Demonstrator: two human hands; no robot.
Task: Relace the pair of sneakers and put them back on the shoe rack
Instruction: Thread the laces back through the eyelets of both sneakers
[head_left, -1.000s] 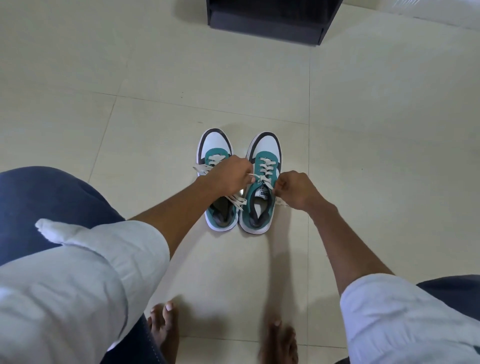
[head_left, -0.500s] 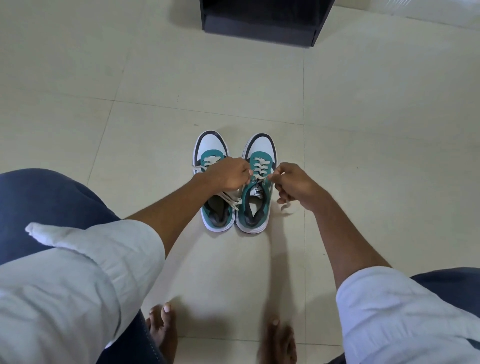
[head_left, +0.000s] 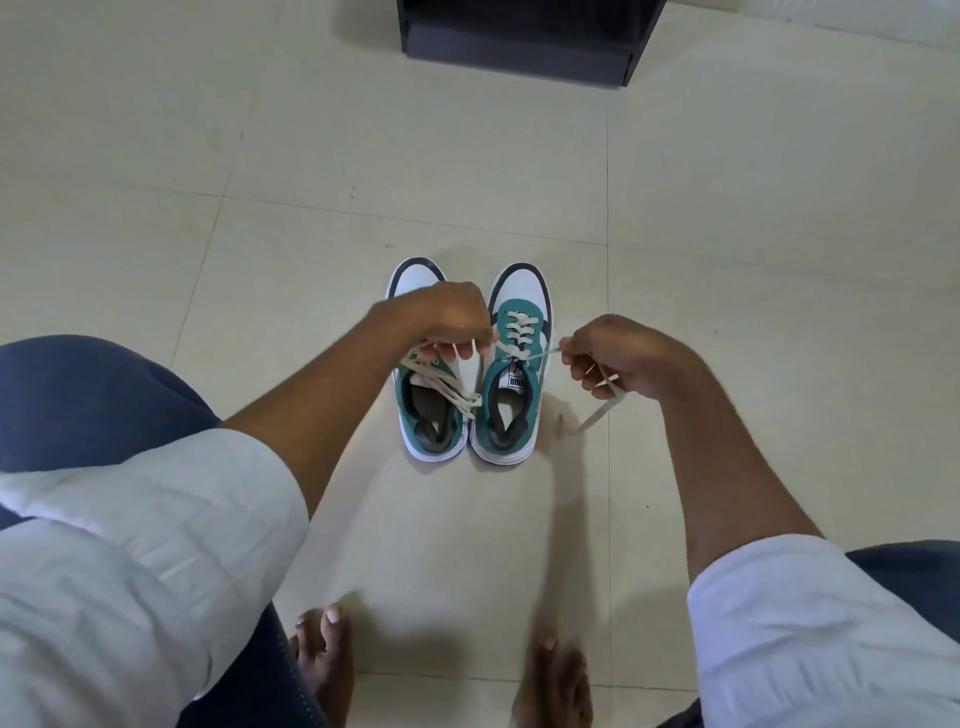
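Two teal, white and black sneakers stand side by side on the tiled floor, toes pointing away from me. The right sneaker (head_left: 514, 410) has a cream lace (head_left: 519, 327) crossed through its front eyelets. My left hand (head_left: 447, 322) hovers over the left sneaker (head_left: 428, 415) and pinches one end of that lace. My right hand (head_left: 618, 358), to the right of the shoe, grips the other end, pulled taut, with its tail (head_left: 592, 415) hanging down. The left sneaker's loose lace (head_left: 447, 387) lies across its opening.
A black shoe rack (head_left: 524, 41) stands on the floor at the top of the view, beyond the sneakers. My bare feet (head_left: 322, 654) are at the bottom, and my knees in blue trousers (head_left: 88, 400) frame both sides. Cream floor tiles surround the shoes.
My hands have drawn apart sideways, the right one moving out to the right, so the lace across the right sneaker is stretched tighter. The sneakers have stayed in place.
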